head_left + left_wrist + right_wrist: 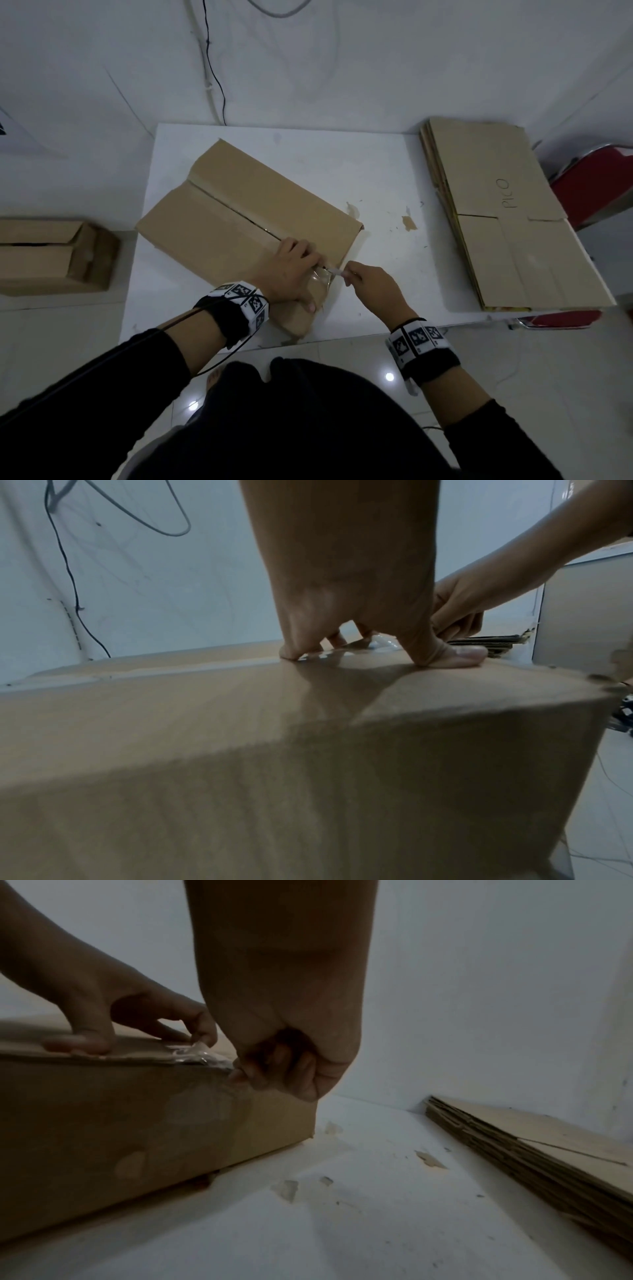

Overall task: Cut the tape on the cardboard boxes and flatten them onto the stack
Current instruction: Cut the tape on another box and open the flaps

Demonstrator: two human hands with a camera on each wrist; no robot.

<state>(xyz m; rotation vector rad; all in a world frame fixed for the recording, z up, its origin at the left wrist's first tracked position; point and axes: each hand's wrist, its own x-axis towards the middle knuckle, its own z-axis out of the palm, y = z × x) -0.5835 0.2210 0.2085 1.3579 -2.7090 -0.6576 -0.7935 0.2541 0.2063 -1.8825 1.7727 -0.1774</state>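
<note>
Cardboard runs from my left across to my right: one open spare box [51, 255] sits on the floor off the left edge of the table [376, 164]; one box [246, 212] lies on the table in front of me, its long axis slanting from far-left to near-right, with the centre seam already split along most of its length; one stack [507, 219] of flattened boxes rests at the table's right edge, well apart from the work.

My left hand [291, 274] lies on top of the near end of the box, fingers spread and pressing, thumb flat on the cardboard, gripping nothing; the clear tape [198, 1056] wrinkles over the near edge just beside its fingertips. My right hand [371, 281] is curled tight round a small pale cutter [337, 271], its tip touching the tape at that end; I cannot make out the blade itself.

The last uncut tape lies just left of my right hand, so I judge the stroke must follow the seam outward, away from my left fingers; a few torn scraps [409, 222] lie on the table between box and stack.
</note>
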